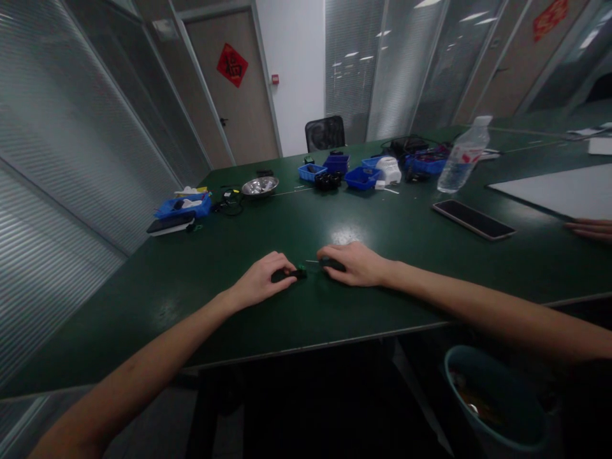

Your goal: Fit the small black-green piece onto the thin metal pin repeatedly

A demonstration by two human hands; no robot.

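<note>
My left hand (268, 275) rests low over the green table, its fingers closed around a small black part (283, 275). A small green piece (301, 269) shows at the part's right end; its kind is too small to make out. Facing it from the right, my right hand (356, 262) grips a screwdriver (331, 263) by its dark handle. The thin metal shaft points left toward the green piece, with a small gap between the tip and that piece.
Beyond my right hand lie a phone (473, 218) and a water bottle (465, 156). Blue trays (362, 179) and a metal bowl (259, 187) stand farther back. Another person's hand (593, 228) touches the right side. A bin (497, 401) stands below the table edge.
</note>
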